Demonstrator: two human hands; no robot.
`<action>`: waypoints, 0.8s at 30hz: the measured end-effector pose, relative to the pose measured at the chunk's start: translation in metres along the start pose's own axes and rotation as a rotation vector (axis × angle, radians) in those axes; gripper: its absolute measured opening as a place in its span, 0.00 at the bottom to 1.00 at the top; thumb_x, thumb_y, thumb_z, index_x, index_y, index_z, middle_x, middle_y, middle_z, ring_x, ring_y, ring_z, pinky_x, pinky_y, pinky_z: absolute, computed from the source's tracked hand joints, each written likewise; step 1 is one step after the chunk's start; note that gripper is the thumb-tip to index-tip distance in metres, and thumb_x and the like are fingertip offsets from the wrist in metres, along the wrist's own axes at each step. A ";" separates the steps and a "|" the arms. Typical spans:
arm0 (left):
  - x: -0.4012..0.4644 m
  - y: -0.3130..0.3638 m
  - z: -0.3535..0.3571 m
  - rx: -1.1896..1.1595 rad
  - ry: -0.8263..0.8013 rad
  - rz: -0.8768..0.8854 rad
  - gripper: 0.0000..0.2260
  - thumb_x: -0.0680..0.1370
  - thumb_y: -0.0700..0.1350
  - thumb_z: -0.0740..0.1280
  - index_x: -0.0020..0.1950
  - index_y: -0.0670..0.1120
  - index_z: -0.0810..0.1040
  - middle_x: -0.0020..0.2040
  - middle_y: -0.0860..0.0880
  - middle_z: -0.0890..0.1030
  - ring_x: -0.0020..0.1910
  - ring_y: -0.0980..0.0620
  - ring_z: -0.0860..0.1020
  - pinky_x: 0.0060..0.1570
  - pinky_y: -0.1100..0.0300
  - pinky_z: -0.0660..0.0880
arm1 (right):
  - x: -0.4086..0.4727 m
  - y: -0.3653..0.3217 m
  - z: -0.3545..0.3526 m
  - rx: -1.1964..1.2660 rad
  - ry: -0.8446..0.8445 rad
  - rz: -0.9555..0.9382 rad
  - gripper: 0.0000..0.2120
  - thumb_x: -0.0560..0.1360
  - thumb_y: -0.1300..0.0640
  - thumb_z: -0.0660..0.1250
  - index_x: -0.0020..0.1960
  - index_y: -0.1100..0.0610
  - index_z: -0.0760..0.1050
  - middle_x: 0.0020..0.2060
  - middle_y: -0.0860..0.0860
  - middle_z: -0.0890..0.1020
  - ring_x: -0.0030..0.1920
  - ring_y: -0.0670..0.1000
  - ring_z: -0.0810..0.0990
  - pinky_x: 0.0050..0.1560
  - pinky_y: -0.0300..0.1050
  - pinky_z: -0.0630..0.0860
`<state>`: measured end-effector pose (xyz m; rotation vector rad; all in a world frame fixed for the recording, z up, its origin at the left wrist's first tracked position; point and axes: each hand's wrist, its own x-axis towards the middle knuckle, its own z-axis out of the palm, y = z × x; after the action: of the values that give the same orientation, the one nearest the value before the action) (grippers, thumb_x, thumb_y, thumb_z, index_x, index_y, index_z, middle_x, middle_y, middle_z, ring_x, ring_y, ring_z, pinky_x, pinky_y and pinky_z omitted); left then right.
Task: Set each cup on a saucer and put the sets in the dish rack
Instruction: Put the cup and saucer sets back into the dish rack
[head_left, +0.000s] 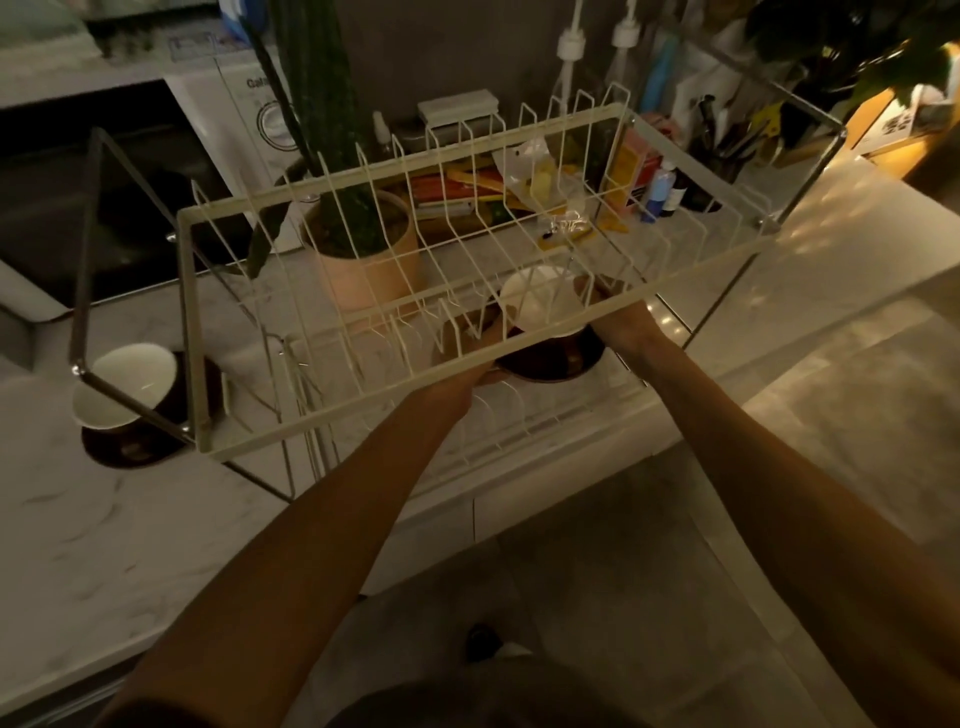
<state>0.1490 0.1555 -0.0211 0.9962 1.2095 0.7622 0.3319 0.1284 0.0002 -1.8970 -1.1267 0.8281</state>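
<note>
Tabletop (130, 519): pale marble, dimly lit. Rack (467, 332): two-tier white wire frame, seen from above; upper tier bare, lower tier with plate slots.

Step in hand, as judged: one cup-and-saucer set is being lowered into the lower tier, right of centre. Dark saucer (550, 364) is carried level under the top rail, white cup (540, 304) standing upright on it.

Left hand (467, 364) is closed on the saucer's left edge; right hand (618, 317) is at the right edge, fingers (584, 291) curled round toward the cup. Exact finger spread is masked by the wires.

A second set is seen outside the rack at its left end: cup (124, 384) on saucer (130, 441), resting on the tabletop.

Next move, as judged: the saucer is to be set down flat on the lower wires, kept level so the cup is not tipped, then released and the hands drawn back under the rail. The left set would then be fetched.
</note>
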 end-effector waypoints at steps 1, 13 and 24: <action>0.002 -0.002 0.001 -0.001 -0.010 0.000 0.06 0.74 0.50 0.71 0.47 0.48 0.81 0.43 0.48 0.84 0.43 0.49 0.84 0.39 0.57 0.83 | 0.001 0.000 -0.001 -0.006 -0.008 -0.023 0.13 0.81 0.53 0.60 0.38 0.49 0.72 0.38 0.47 0.76 0.49 0.54 0.75 0.53 0.52 0.71; 0.007 -0.006 0.018 -0.013 -0.038 -0.138 0.09 0.78 0.44 0.66 0.55 0.41 0.77 0.62 0.37 0.78 0.60 0.39 0.77 0.62 0.43 0.74 | 0.004 0.000 -0.008 0.054 0.035 -0.032 0.10 0.82 0.58 0.58 0.50 0.61 0.76 0.41 0.53 0.79 0.47 0.52 0.76 0.49 0.48 0.73; -0.010 0.011 0.006 0.158 -0.048 -0.024 0.15 0.77 0.53 0.66 0.60 0.47 0.76 0.57 0.45 0.80 0.55 0.46 0.79 0.53 0.48 0.80 | -0.008 -0.002 0.000 -0.247 0.106 -0.103 0.16 0.83 0.56 0.55 0.62 0.65 0.75 0.59 0.64 0.79 0.61 0.64 0.77 0.62 0.63 0.73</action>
<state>0.1531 0.1495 -0.0072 1.1215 1.2526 0.6277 0.3278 0.1219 0.0025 -2.0367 -1.2966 0.5457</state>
